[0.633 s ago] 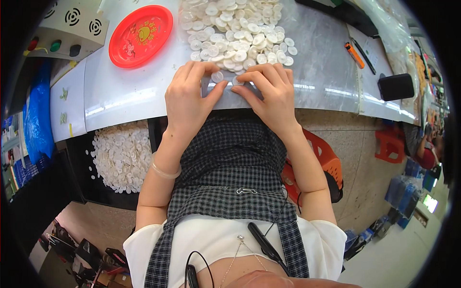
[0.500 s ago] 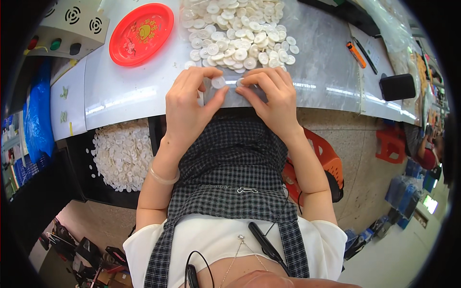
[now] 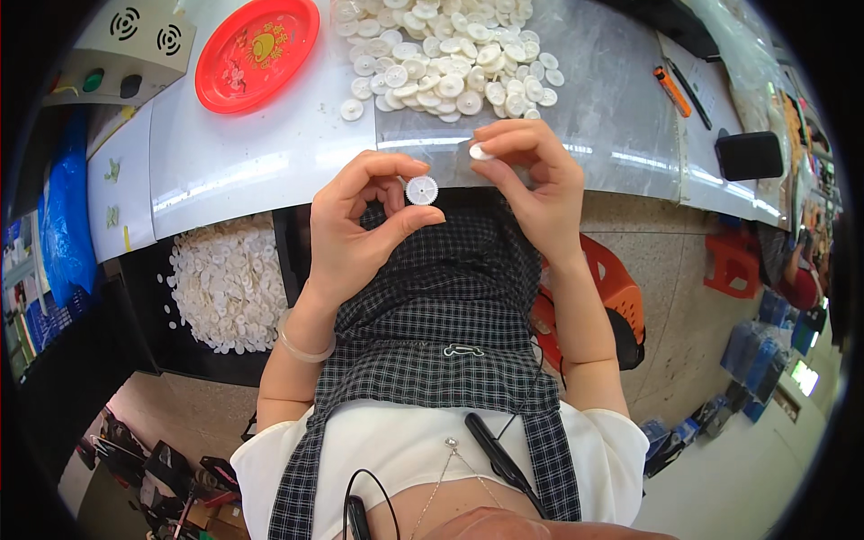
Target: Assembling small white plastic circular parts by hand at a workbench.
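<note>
A glossy grey tabletop (image 3: 621,99) carries a loose heap of round white plastic gears (image 3: 450,72), probably left there for easy reach. Nearer the body, the left hand (image 3: 354,225) pinches a translucent white toothed plastic gear (image 3: 421,191) by its rim, seemingly keeping its face visible; the right hand (image 3: 547,193) grasps a small white plastic disc (image 3: 481,153) between thumb and fingers, apart from it.
</note>
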`<action>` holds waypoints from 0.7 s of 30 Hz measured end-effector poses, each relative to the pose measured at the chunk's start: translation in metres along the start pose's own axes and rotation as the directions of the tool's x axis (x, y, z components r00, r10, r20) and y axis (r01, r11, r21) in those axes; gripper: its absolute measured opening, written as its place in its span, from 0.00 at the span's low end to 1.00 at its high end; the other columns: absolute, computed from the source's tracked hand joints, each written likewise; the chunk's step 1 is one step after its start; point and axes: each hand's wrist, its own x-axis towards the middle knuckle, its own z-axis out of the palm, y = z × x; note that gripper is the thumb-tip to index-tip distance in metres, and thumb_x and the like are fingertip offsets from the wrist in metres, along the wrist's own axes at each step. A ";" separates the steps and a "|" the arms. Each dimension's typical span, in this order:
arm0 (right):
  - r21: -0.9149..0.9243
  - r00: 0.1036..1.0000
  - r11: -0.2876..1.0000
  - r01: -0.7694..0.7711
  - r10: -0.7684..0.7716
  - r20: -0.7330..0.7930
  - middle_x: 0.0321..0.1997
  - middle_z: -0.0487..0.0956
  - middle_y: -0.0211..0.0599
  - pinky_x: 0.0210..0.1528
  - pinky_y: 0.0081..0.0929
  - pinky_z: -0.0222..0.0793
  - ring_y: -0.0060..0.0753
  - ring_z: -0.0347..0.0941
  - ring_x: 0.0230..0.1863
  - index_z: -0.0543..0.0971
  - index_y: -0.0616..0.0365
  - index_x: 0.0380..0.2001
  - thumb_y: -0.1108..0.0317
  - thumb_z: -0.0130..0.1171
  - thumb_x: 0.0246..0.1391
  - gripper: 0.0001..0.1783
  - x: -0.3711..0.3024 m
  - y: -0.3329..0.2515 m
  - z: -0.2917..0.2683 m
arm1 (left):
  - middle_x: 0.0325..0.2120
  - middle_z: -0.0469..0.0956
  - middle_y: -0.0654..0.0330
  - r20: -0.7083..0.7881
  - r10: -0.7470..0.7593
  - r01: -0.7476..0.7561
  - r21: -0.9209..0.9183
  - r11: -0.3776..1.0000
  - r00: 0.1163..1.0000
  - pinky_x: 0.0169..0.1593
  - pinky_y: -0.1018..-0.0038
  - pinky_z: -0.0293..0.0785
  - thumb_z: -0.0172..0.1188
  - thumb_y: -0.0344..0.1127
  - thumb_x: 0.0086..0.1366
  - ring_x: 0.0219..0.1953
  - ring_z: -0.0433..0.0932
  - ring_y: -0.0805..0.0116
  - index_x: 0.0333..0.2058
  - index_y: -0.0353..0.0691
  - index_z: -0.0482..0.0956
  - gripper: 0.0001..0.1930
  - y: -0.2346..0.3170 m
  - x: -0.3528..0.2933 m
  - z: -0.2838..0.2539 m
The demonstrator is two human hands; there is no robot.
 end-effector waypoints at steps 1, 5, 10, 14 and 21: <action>0.057 1.000 0.998 -0.024 0.023 0.011 0.41 0.78 0.35 0.41 0.19 0.74 0.26 0.77 0.42 0.79 0.62 0.35 0.82 0.66 0.46 0.12 -0.002 -0.003 0.000 | 0.36 0.75 0.63 -0.013 -0.027 0.026 -0.061 0.998 1.000 0.32 0.86 0.69 0.70 0.22 0.53 0.29 0.70 0.83 0.44 0.32 0.75 0.19 -0.001 -0.001 0.002; -0.042 0.989 0.989 0.143 -0.141 0.035 0.41 0.82 0.36 0.47 0.25 0.72 0.29 0.77 0.42 0.76 0.59 0.40 0.82 0.68 0.44 0.18 -0.009 -0.019 0.005 | 0.37 0.73 0.64 0.197 -0.326 0.379 -0.555 0.740 0.925 0.32 0.87 0.69 0.66 0.23 0.58 0.31 0.71 0.83 0.47 0.35 0.71 0.19 0.010 0.001 0.012; -0.215 0.936 0.911 0.353 -0.342 0.087 0.37 0.85 0.32 0.47 0.27 0.66 0.28 0.75 0.43 0.70 0.54 0.50 0.80 0.71 0.41 0.32 -0.011 -0.015 0.006 | 0.37 0.70 0.64 0.196 -0.226 0.298 -0.537 0.789 0.954 0.37 0.86 0.72 0.63 0.23 0.61 0.36 0.71 0.82 0.46 0.35 0.69 0.16 0.001 -0.002 0.022; -0.174 0.937 0.921 0.348 -0.333 0.109 0.40 0.84 0.34 0.46 0.27 0.68 0.30 0.75 0.45 0.70 0.56 0.50 0.82 0.68 0.42 0.31 -0.012 -0.013 0.008 | 0.35 0.70 0.66 0.076 -0.199 0.212 -0.425 0.880 0.977 0.42 0.86 0.72 0.61 0.22 0.63 0.36 0.70 0.83 0.44 0.34 0.70 0.13 -0.001 -0.004 0.023; -0.359 0.963 0.893 0.270 -0.244 0.116 0.46 0.81 0.36 0.48 0.30 0.70 0.35 0.75 0.48 0.78 0.56 0.43 0.77 0.65 0.46 0.17 0.013 0.000 0.001 | 0.35 0.70 0.66 0.040 -0.204 0.206 -0.326 0.923 0.978 0.40 0.87 0.71 0.62 0.22 0.62 0.35 0.68 0.84 0.43 0.34 0.70 0.12 -0.002 -0.007 0.013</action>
